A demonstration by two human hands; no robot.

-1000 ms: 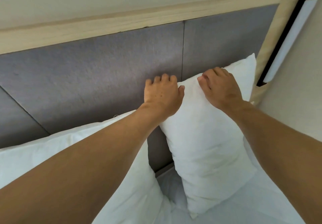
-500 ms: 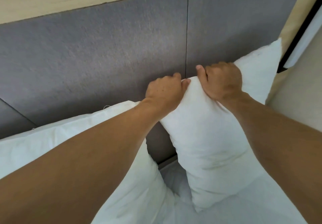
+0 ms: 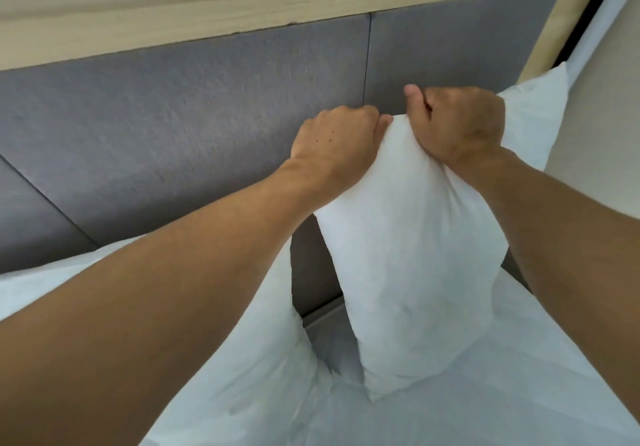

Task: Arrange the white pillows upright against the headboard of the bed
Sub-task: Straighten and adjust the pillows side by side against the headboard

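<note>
A: Gripping of the right pillow [image 3: 412, 272] at its top edge is seen in the head view. The left hand [image 3: 337, 147] and the right hand [image 3: 460, 126] are both closed tight, with fabric bunched in each grip, close together near the top left corner. The pillow is held on end in front of the grey headboard [image 3: 173, 116], its lower end resting on the bed sheet [image 3: 485, 411].

B: And the other pillow [image 3: 242, 359]?

A: It is leaned against the headboard to the left, mostly hidden under the left forearm. A narrow gap is left between the two.

B: How can the held one be expected to handle?

A: It is judged light and very soft; the filling is squeezed narrow under the grips. It would likely sag if released off balance. A hold on both top corners, spread wider, is judged best for standing it square.

B: What is changed from a second ago?

A: Then, the hands were laid more loosely over the top edge. Now the fabric is pinched hard, the top is drawn up into a peak, and the pillow has been narrowed.
</note>
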